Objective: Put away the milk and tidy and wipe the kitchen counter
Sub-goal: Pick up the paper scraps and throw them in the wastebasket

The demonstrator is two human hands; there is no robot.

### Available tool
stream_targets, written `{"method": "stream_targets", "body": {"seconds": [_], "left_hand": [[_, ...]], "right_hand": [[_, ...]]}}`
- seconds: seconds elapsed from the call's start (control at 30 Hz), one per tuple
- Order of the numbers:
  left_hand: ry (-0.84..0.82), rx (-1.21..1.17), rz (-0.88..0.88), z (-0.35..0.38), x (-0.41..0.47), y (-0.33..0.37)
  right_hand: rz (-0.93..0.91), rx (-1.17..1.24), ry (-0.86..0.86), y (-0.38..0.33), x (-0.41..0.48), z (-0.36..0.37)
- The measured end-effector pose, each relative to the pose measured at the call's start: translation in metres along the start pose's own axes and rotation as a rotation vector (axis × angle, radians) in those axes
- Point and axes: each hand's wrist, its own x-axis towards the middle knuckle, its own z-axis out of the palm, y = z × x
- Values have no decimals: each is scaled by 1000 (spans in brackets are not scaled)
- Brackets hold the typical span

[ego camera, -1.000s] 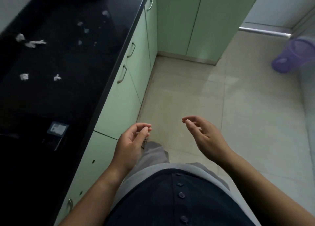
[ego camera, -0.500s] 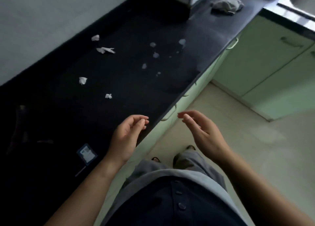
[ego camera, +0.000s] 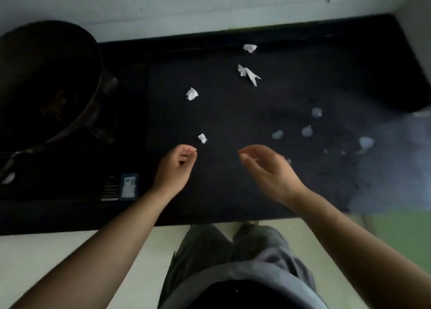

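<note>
The black counter (ego camera: 233, 192) fills the middle of the view. Several crumpled white paper scraps lie on it: one small scrap (ego camera: 202, 138) just beyond my left fingertips, another (ego camera: 192, 94) farther back, a torn piece (ego camera: 248, 74) and one near the wall (ego camera: 249, 47). Pale wet spots of spilled liquid (ego camera: 306, 130) dot the right side. My left hand (ego camera: 176, 167) hovers over the counter with curled fingers and holds nothing. My right hand (ego camera: 268, 168) floats beside it, fingers apart and empty. No milk container is in view.
A dark pan (ego camera: 46, 82) sits on the stove at the left, its handle pointing toward the front edge. A small blue label (ego camera: 129, 185) marks the stove's front. A white wall (ego camera: 186, 5) backs the counter. Pale floor (ego camera: 58, 262) lies below the front edge.
The view has swung from the floor and cabinets round to face the counter squarely. Both hands now hover over the counter, the left close to a paper scrap.
</note>
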Motion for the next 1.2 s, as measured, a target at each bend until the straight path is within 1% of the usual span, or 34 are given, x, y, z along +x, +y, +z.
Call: {"method": "stream_targets", "body": {"seconds": [0.13, 0.2, 0.33, 0.4, 0.53, 0.7, 0.9, 1.07, 1.2], "left_hand": [[176, 239, 137, 2, 35, -19], [233, 371, 171, -1, 53, -27], [221, 576, 194, 2, 72, -46], [229, 632, 202, 6, 72, -53], [239, 624, 183, 5, 74, -58], [238, 610, 192, 3, 73, -57], [240, 594, 197, 1, 74, -56], [240, 571, 197, 0, 74, -55], [228, 489, 211, -5, 91, -48]], "right_hand": [[-63, -35, -78, 6, 62, 14], [-108, -100, -127, 7, 90, 25], [-247, -382, -189, 9, 134, 48], [-287, -483, -218, 10, 146, 57], [-315, -537, -279, 12, 157, 67], [-276, -495, -329, 3, 172, 68], [-311, -424, -157, -9, 200, 64], [-268, -466, -153, -1, 208, 65], [-316, -371, 2, -9, 224, 57]]}}
